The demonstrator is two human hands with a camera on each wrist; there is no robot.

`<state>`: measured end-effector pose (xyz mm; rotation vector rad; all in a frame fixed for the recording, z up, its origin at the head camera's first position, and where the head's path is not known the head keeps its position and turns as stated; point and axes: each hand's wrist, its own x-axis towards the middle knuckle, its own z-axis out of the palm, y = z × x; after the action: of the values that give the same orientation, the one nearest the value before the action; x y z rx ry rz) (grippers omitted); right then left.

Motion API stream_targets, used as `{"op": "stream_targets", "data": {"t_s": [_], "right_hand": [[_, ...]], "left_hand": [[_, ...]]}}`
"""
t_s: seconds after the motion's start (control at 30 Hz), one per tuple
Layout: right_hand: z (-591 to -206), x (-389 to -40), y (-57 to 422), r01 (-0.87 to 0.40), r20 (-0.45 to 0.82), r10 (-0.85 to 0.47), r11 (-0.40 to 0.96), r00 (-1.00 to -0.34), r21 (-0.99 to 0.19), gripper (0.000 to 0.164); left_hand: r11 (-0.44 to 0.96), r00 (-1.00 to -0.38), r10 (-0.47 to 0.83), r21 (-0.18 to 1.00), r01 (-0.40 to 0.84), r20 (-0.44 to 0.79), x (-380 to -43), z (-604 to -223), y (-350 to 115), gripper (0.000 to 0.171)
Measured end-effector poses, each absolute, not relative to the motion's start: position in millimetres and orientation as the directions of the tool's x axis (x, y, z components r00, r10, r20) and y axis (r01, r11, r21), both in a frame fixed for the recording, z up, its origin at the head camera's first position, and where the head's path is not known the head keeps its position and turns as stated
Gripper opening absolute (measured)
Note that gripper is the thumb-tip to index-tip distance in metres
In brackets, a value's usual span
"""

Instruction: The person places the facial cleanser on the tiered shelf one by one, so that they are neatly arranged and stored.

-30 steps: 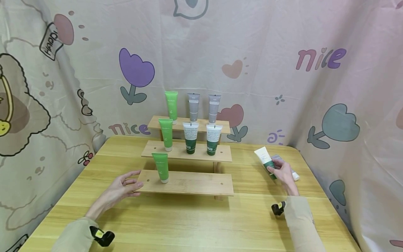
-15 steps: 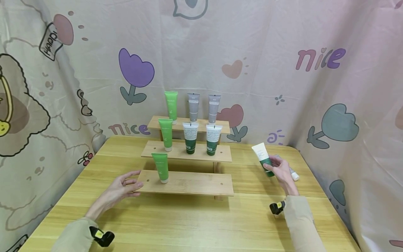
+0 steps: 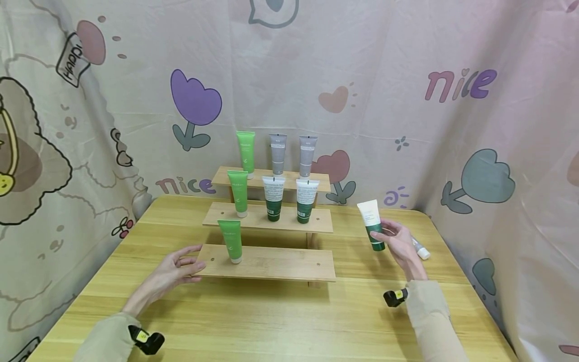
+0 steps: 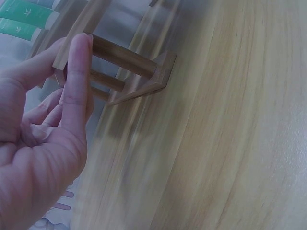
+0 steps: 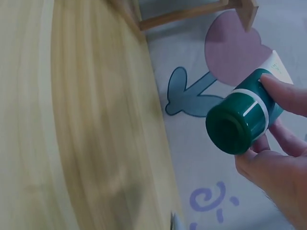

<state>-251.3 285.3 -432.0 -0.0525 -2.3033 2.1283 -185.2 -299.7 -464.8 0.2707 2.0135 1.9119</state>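
My right hand (image 3: 400, 246) pinches a white and dark-green squeeze tube (image 3: 372, 226) near its capped end and holds it nearly upright above the table. The right wrist view shows its green cap (image 5: 232, 124) facing the camera. With thumb and fingers, my left hand (image 3: 174, 271) grips the left end of the lowest board of a three-tier wooden display stand (image 3: 280, 264); the left wrist view shows the board's edge (image 4: 72, 43) between them. On that board stands one bright-green tube (image 3: 232, 241). Partly behind my right hand, a grey tube (image 3: 420, 249) lies on the table.
The middle tier carries a green tube (image 3: 238, 193) and two white-and-green tubes (image 3: 273, 198). On the top tier stand a green tube (image 3: 246, 151) and two grey tubes (image 3: 308, 156). A printed curtain (image 3: 375, 100) hangs behind the wooden table (image 3: 271, 322).
My right hand has lifted the white and green tube off the grey one, moved it a little left and turned it more upright. My left hand stays in place.
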Motion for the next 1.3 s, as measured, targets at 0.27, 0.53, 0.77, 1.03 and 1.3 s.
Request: {"op": "stream_targets", "data": {"t_s": [0.27, 0.53, 0.77, 1.03, 1.3], "right_hand": [[-421.2, -246.3, 276.2, 0.001, -0.001, -0.008, 0.056, -1.000, -0.998, 0.060], [-412.3, -243.6, 262.8, -0.023, 0.021, -0.026, 0.070, -0.999, -0.997, 0.052], [-407.8, -241.8, 249.5, -0.062, 0.058, -0.041, 0.085, -0.997, -0.994, 0.049], [-402.6, -238.3, 230.6, -0.094, 0.089, -0.080, 0.064, -0.993, -0.994, 0.047], [-400.3, -234.6, 210.7, -0.113, 0.105, -0.103, 0.075, -0.989, -0.991, 0.052]], "left_hand": [[0.083, -0.921, 0.368, 0.991, -0.104, -0.127, -185.0, -464.4, -299.2, 0.078], [0.088, -0.925, 0.352, 0.989, -0.118, -0.142, -184.7, -463.6, -298.6, 0.078], [0.089, -0.925, 0.353, 0.989, -0.116, -0.141, -184.9, -463.4, -298.4, 0.078], [0.104, -0.927, 0.349, 0.988, -0.111, -0.140, -185.3, -463.3, -297.7, 0.078], [0.084, -0.921, 0.367, 0.991, -0.104, -0.128, -185.4, -464.2, -299.3, 0.078]]}}
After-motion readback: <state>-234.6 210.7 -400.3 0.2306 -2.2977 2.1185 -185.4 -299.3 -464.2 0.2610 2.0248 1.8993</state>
